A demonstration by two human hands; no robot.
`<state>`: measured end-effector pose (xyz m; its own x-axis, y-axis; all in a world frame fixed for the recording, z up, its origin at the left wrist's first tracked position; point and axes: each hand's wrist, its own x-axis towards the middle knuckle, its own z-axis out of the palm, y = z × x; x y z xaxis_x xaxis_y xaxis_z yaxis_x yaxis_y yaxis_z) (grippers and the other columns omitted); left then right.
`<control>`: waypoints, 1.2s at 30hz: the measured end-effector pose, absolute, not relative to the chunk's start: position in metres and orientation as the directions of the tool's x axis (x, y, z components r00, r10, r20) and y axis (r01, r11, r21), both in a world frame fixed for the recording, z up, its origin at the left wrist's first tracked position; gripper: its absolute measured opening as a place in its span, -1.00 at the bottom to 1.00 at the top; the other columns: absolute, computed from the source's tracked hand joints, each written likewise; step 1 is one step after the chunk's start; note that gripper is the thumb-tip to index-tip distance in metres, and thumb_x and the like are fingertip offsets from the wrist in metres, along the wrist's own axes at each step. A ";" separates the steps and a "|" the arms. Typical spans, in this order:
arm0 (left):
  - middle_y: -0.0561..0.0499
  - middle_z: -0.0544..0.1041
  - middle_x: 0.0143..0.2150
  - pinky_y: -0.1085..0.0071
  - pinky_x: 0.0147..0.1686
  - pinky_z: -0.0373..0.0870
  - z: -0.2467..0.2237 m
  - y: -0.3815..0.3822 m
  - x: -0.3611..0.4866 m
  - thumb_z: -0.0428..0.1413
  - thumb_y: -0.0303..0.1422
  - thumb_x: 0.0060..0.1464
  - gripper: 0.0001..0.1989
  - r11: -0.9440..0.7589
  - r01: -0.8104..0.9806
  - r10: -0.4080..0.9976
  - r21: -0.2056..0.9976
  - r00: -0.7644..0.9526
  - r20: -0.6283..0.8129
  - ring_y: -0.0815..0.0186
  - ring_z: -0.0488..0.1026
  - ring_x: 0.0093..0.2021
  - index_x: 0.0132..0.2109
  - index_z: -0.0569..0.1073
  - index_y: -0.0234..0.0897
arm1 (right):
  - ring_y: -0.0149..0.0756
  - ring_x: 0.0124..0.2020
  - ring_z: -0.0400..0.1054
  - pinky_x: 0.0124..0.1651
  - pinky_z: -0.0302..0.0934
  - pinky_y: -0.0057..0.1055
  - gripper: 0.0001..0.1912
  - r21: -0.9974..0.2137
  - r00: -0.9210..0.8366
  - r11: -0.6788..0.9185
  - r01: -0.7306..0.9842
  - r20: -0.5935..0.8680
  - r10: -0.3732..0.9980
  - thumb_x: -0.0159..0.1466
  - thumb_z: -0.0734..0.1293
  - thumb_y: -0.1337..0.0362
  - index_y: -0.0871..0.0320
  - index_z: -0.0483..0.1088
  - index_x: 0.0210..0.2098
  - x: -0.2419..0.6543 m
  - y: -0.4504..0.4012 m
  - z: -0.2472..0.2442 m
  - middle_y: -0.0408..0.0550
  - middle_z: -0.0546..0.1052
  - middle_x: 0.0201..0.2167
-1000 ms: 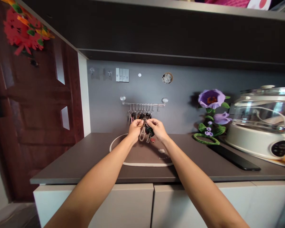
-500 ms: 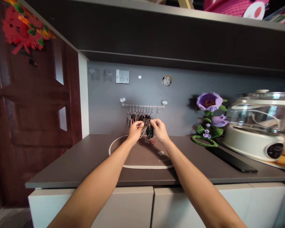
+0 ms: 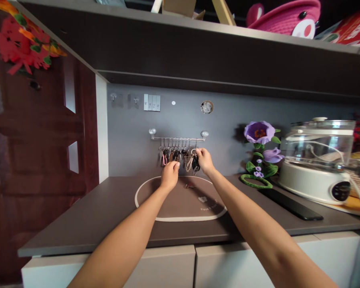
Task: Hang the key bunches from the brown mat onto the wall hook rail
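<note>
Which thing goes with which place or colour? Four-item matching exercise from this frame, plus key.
1. bunch with beaded loop
2. phone
3. large flower
4. hook rail

A. mounted on the grey wall
B. purple petals
C. held by the right hand
D. flat on the counter

Pairs: 1-C, 2-D, 3-B, 4-A
</note>
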<state>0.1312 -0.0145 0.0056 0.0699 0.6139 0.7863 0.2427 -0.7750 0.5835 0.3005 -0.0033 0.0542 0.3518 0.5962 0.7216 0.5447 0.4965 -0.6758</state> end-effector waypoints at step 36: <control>-0.07 0.43 -0.40 0.42 -0.31 0.17 0.005 -0.015 0.132 -0.17 -0.30 0.12 -0.70 -0.755 0.445 0.593 0.481 0.152 0.791 0.31 0.33 -0.36 -0.41 0.38 -0.30 | -0.38 -0.58 0.16 -0.41 0.05 -0.43 -0.70 -0.651 0.473 0.148 0.744 0.671 0.572 0.09 0.15 0.17 0.19 0.32 -0.64 0.306 0.044 0.090 -0.06 0.35 -0.66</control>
